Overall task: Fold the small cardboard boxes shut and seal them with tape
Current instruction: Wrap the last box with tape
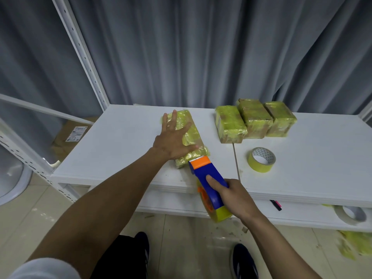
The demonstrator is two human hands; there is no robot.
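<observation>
A small cardboard box (pixel 194 135), much of it covered in yellow tape, lies on the white table (pixel 120 141). My left hand (pixel 173 139) presses flat on its top with fingers spread. My right hand (pixel 234 195) grips a blue and orange tape dispenser (pixel 207 178) loaded with yellow tape. The dispenser's orange head touches the box's near end at the table's front edge. Three more taped boxes (pixel 254 120) stand side by side at the back right.
A loose roll of yellow tape (pixel 261 159) lies right of the dispenser. On a lower shelf sit a white tape roll (pixel 351 214) and a black and pink marker (pixel 276 204). A white metal rack (pixel 26 156) stands left. Grey curtains hang behind. Yellow tape scraps (pixel 356 244) lie below right.
</observation>
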